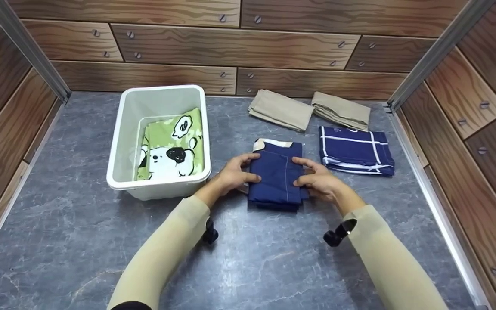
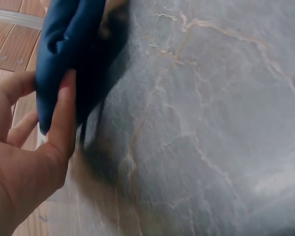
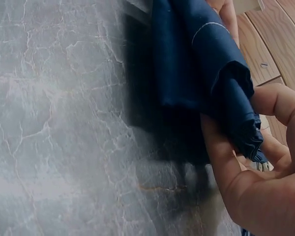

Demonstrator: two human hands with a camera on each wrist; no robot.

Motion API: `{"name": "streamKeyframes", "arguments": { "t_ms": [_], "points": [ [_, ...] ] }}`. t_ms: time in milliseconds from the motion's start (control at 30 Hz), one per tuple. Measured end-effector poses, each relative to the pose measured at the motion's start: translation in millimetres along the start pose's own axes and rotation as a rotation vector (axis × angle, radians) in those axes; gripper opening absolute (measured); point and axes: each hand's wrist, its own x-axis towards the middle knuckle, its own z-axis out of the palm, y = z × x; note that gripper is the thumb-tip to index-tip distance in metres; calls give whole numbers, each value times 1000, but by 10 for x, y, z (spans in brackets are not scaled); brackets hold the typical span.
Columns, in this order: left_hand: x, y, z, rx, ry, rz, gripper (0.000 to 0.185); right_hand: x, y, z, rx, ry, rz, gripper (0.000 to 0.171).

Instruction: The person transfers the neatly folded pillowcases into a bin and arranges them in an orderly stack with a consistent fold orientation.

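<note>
A folded navy cloth (image 1: pixel 277 174) with a pale lining at its far end lies in the middle of the grey marble-look table (image 1: pixel 80 241). My left hand (image 1: pixel 235 174) grips its left edge, thumb on top, fingers curled under. My right hand (image 1: pixel 317 177) grips the right edge the same way. In the left wrist view the thumb (image 2: pixel 64 118) presses the navy cloth (image 2: pixel 64 44). The right wrist view shows the navy cloth (image 3: pixel 196 64) bunched between thumb (image 3: pixel 221 147) and fingers. The cloth's edges look slightly lifted off the table.
A white plastic bin (image 1: pixel 123 129) at the left holds a folded green cartoon-print cloth (image 1: pixel 172 146). A navy cloth with white lines (image 1: pixel 355 150) lies to the right. Two folded beige cloths (image 1: pixel 282 110) (image 1: pixel 342 110) lie at the back. Wood-pattern walls close in three sides.
</note>
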Motion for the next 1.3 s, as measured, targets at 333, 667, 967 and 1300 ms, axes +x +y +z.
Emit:
{"name": "streamKeyframes", "arguments": {
  "t_ms": [333,667,967,1300],
  "points": [
    [-31,72,37,-104,-39,-4,75,-99,-83,-23,46,-35,-25,88],
    [-89,104,43,-122,-78,-5,77,-173,-121,-29,-14,-42,-101,91],
    [-95,172,36,-70,-73,42,78,-230,-145,-36,-70,-11,-164,94],
    [-106,250,44,-50,-90,47,79,-260,-194,-26,6,-20,-136,93]
  ]
}}
